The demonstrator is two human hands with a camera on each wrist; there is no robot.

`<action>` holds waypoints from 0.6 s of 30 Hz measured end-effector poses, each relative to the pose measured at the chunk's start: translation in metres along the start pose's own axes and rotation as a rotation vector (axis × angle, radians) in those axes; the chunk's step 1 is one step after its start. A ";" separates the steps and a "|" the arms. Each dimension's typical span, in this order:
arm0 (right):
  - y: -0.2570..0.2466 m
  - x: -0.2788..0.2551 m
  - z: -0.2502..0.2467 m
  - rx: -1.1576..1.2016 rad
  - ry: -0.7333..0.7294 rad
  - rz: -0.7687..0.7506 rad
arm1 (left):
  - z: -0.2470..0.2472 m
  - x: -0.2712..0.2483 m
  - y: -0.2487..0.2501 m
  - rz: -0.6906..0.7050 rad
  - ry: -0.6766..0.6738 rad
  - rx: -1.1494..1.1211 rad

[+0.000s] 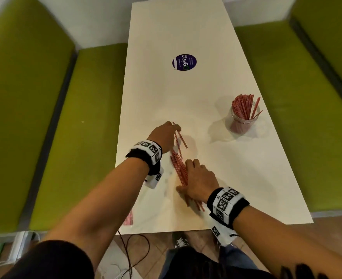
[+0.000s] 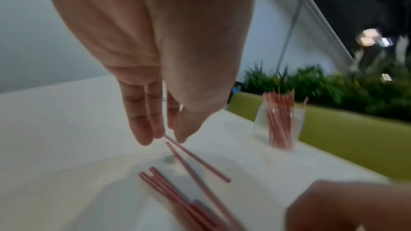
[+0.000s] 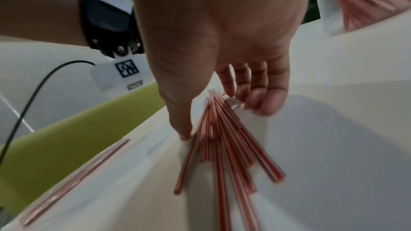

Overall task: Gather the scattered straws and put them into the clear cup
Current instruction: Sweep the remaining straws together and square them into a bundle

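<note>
A long white bench runs away from the viewer between green seats. A round purple sticker lies flat on its far middle. At the right edge stands a clear cup, upright and packed with red straws. A loose bundle of red straws lies on the near middle, with two single straws just beyond it. More straws lie at the near left edge.

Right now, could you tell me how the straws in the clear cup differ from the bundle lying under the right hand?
The straws in the clear cup stand upright, packed together; the bundle lies flat on the table, fanned loosely. The cup's straws sit untouched at the right edge; the bundle is under the right hand. Both are thin and red.
</note>
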State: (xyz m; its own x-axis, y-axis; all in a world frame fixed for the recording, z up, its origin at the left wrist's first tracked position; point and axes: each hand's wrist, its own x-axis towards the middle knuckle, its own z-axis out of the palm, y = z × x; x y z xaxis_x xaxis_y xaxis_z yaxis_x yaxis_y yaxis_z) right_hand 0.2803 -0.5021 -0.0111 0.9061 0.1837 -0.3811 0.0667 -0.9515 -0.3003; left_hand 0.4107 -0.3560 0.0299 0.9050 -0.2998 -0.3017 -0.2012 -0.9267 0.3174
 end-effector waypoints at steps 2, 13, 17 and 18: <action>0.004 0.002 -0.002 0.029 0.019 -0.021 | -0.003 0.020 -0.001 0.124 -0.107 0.167; 0.024 0.015 -0.008 0.014 0.104 -0.023 | 0.000 0.045 -0.020 0.417 -0.168 0.541; 0.025 0.018 -0.007 -0.011 0.098 -0.015 | 0.004 0.046 -0.022 0.429 -0.180 0.593; 0.025 0.018 -0.007 -0.018 0.096 -0.015 | 0.005 0.045 -0.021 0.420 -0.191 0.606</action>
State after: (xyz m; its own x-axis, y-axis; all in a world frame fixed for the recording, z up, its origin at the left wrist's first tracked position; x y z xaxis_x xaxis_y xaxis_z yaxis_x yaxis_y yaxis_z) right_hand 0.3013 -0.5240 -0.0189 0.9408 0.1743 -0.2907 0.0871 -0.9532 -0.2896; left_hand 0.4535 -0.3514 0.0051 0.6376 -0.6375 -0.4324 -0.7348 -0.6719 -0.0928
